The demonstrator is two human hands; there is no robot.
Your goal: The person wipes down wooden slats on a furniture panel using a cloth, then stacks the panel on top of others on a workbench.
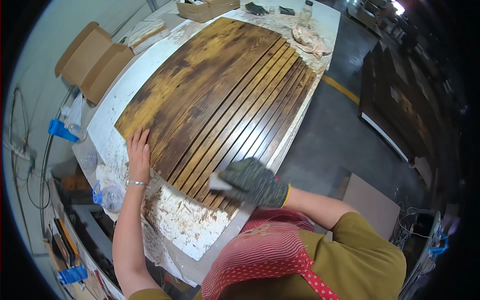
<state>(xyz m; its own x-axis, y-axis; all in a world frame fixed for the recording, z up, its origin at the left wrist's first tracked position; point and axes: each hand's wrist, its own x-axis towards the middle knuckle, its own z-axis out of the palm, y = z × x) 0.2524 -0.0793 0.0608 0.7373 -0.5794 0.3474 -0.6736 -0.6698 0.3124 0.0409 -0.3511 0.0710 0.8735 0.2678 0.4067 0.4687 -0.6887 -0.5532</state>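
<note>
We find a large dark-brown and yellow stained wooden panel with long parallel grooves (220, 100) lying flat on the white, stain-spattered tabletop (185, 225), covering most of its length and running close to its right edge. The panel's near end stops short of the near edge of the tabletop, leaving a bare, speckled strip.

The left hand (138, 150) is bare, with a thin silver bracelet (136, 183) at the wrist. It lies flat and open, fingers extended and together, pressed on the near left corner of the panel; it grips nothing.

The right hand (256, 182) wears a dark speckled work glove with a yellow cuff. It is closed around a small pale block, apparently a sanding pad (218, 182), which rests on the grooved slats at the panel's near end, towards the right edge of the tabletop.

Off the left edge of the tabletop we note clear plastic bottles with blue caps (110, 196) and an open brown cardboard box (92, 60). At the far end lie a crumpled stained rag (310, 40) and a second shallow cardboard box (207, 7). Further dark stained panels (400, 105) are stacked on the floor beyond the right edge.
</note>
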